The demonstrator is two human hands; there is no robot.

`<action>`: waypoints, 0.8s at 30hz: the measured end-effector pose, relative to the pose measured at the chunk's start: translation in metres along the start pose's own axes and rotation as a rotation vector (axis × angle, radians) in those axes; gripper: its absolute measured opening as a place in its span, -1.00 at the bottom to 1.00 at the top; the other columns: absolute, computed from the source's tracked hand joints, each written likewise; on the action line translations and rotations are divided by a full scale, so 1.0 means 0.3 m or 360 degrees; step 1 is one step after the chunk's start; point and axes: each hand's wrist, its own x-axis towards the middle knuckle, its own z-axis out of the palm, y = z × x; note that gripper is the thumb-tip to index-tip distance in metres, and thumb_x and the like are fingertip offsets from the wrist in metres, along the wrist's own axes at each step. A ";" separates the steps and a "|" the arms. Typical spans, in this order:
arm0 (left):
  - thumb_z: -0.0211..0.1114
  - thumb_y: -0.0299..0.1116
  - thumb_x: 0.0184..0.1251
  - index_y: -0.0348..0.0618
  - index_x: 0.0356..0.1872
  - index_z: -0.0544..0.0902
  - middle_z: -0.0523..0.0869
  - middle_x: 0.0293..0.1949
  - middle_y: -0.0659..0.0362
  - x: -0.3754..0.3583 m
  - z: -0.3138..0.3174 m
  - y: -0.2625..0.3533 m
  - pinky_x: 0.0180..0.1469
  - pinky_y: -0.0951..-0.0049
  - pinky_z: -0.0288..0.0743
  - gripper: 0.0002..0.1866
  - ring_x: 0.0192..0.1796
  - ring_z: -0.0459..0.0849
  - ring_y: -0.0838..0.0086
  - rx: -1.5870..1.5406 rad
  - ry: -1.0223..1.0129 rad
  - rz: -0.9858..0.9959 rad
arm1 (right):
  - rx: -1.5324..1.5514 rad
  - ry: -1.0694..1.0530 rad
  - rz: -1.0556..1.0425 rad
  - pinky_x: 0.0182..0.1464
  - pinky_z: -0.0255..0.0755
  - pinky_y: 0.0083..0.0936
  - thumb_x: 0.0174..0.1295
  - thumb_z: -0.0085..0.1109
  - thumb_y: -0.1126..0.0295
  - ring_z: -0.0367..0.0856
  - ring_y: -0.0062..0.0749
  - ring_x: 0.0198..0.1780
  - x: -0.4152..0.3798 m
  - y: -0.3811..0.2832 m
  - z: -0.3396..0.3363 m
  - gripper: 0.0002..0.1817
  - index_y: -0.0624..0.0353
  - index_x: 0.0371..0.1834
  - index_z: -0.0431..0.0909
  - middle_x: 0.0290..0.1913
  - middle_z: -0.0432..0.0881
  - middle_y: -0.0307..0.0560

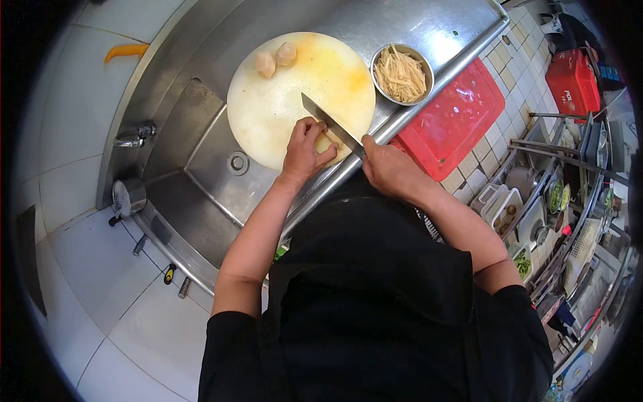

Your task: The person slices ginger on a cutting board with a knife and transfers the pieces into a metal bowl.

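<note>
My right hand [385, 167] is closed round the handle of a wide-bladed knife [333, 125], whose blade points up and left over the round cutting board [268, 100]. Beside the blade, the bent fingers of my left hand [308, 151] press on a pale yellowish piece of food [324, 144] near the board's lower edge. Two pale peeled pieces [266, 65] [287, 53] lie at the top left of the board. A round metal bowl [430, 77] right of the board holds pale thin strips [400, 74].
The board lies across a steel sink [214, 181] with a tap [134, 137]. A red lid [459, 120] is beyond the counter's edge. A metal rack [556, 161] with containers stands at the right, near a red box [573, 84]. An orange handle [127, 51] is at the upper left.
</note>
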 end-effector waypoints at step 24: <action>0.52 -0.20 0.10 -0.25 0.07 0.63 0.49 0.04 0.00 -0.002 0.008 -0.009 0.16 0.24 0.57 -0.47 0.08 0.60 0.14 0.0017 0.0026 0.0008 | 0.0108 0.0065 0.0026 -0.07 0.44 0.21 0.44 0.00 0.40 0.65 0.40 -0.18 -0.066 -0.006 -0.010 -0.74 0.38 0.02 0.29 -0.34 0.64 0.46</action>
